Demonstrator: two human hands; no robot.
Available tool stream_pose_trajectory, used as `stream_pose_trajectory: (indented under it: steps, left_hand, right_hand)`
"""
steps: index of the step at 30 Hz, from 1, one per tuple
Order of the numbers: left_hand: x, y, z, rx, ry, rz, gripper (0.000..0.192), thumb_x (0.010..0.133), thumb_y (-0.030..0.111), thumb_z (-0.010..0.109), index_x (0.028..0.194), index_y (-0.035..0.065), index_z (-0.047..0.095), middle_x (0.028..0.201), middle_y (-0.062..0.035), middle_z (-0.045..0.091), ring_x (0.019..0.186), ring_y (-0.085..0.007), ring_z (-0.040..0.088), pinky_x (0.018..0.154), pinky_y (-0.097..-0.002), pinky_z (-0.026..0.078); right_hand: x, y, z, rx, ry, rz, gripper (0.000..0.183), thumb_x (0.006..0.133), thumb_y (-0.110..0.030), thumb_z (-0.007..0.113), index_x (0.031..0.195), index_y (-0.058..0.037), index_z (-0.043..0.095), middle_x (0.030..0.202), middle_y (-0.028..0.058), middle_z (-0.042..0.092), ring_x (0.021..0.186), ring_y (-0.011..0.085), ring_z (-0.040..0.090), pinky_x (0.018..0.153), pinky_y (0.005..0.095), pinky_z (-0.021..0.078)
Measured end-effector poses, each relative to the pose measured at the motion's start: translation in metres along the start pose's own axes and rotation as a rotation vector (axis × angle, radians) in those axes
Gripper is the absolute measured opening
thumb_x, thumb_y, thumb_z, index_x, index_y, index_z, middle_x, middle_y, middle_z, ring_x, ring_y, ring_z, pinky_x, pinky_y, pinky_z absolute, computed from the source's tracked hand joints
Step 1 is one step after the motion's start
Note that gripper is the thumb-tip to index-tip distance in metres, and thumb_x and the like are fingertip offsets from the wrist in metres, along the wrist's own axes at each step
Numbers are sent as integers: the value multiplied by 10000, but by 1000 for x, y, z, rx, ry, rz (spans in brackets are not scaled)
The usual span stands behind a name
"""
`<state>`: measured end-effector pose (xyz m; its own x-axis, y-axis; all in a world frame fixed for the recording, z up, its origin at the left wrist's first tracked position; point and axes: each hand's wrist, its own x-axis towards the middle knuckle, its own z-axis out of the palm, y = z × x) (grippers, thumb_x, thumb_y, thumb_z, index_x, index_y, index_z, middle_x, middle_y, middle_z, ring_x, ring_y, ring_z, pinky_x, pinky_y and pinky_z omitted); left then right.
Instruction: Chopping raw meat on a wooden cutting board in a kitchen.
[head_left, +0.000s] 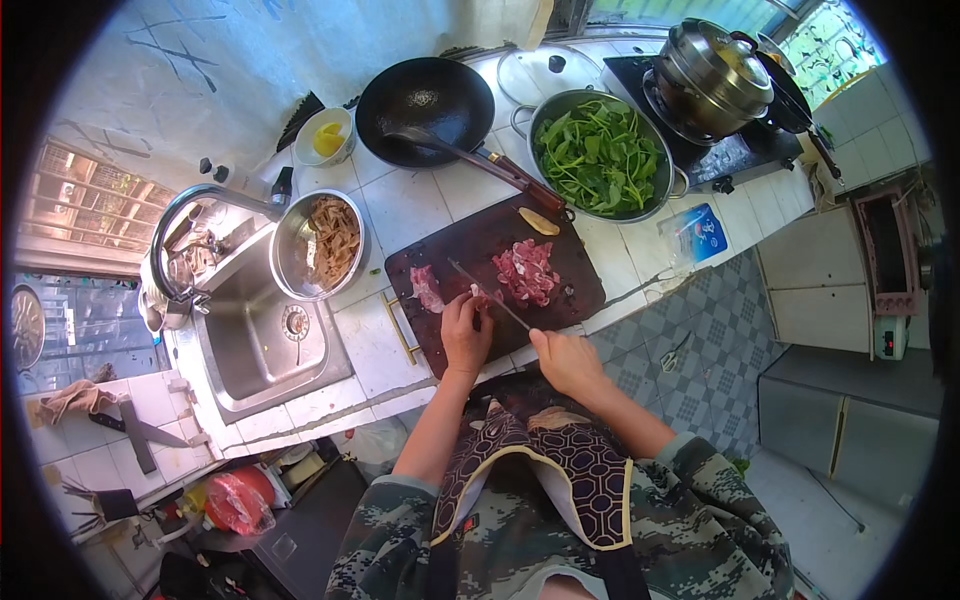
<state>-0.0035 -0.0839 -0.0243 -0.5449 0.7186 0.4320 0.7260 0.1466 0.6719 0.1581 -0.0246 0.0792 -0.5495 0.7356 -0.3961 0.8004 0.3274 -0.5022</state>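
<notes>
My right hand (566, 361) is closed around the handle of a knife (495, 294), whose blade points up and left over the dark cutting board (465, 251). At the blade's left side, my left hand (466, 330) holds a small piece of raw meat (478, 291) against the board with its fingertips. A pile of cut raw meat (527, 273) lies right of the blade. Another chunk of raw meat (426, 289) rests near the board's left edge. A yellowish slice, perhaps ginger (538, 221), lies near the board's upper right edge.
Behind the board stand a black wok (426, 112) with a spatula (450, 144) and a pot of leafy greens (598, 156). Left are a bowl of brown strips (330, 240), a small bowl (324, 156) and a sink (262, 337). A steamer pot (709, 79) sits on the stove at right.
</notes>
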Motion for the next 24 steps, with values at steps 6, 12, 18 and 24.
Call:
stream_pose_trajectory:
  steps: [6, 12, 18, 24]
  left_hand:
    - [-2, -15, 7, 27, -106, 68, 198, 695, 3, 650, 886, 15, 597, 927, -125, 590, 818, -309, 568, 707, -385, 482]
    - [2, -23, 8, 27, -102, 138, 220, 681, 12, 663, 893, 6, 603, 929, -131, 596, 818, -313, 576, 706, -376, 491]
    - [5, -25, 8, 33, -115, 199, 238, 690, 12, 641, 923, -1, 602, 928, -138, 595, 813, -309, 578, 708, -373, 493]
    - [-1, -30, 10, 79, -129, 187, 253, 657, 6, 642, 907, 10, 603, 958, -135, 608, 828, -297, 582, 727, -359, 499]
  right_hand:
    - [-9, -1, 4, -41, -49, 0, 513, 963, -365, 349, 759, 12, 631, 736, 271, 625, 716, 457, 609, 691, 539, 469]
    - [7, -12, 17, -12, -86, 14, 528, 973, -355, 327, 760, 32, 615, 731, 293, 611, 740, 476, 600, 702, 552, 464]
    - [72, -45, 33, 87, 9, -44, 559, 968, -367, 325, 750, 41, 639, 763, 295, 621, 762, 471, 609, 735, 541, 476]
    - [77, -51, 23, 114, -28, -53, 568, 969, -375, 310, 784, 40, 650, 783, 306, 616, 805, 471, 604, 758, 549, 464]
